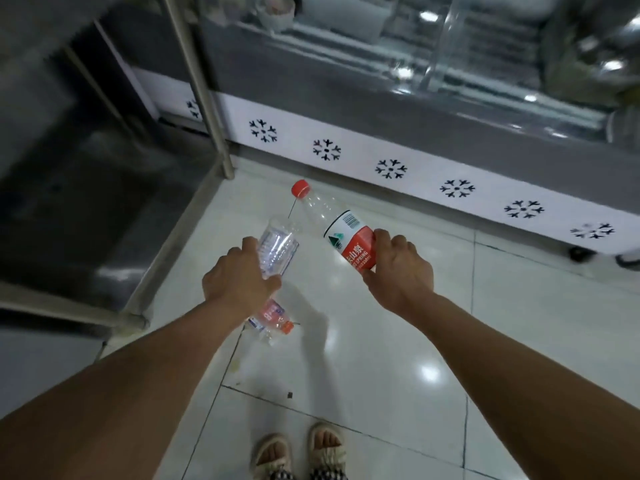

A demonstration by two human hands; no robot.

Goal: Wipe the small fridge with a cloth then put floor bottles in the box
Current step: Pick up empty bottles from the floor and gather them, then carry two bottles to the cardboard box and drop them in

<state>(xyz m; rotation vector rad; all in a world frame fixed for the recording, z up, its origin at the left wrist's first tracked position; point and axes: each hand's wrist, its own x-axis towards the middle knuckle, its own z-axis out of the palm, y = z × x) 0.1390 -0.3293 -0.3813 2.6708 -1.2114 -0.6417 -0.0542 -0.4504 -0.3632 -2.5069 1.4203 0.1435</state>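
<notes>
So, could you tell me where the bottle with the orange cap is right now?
In the head view, the bottle with the orange cap lies on the white tiled floor, partly hidden below the left hand, near the metal rack's foot.

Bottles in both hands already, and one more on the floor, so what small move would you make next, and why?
Probably carry the two held bottles to the box before fetching the third. The left hand grips a clear bottle, the right hand grips the red-label bottle, so neither is free. A third bottle lies on the floor tiles below the left hand. The box is out of view.
</notes>
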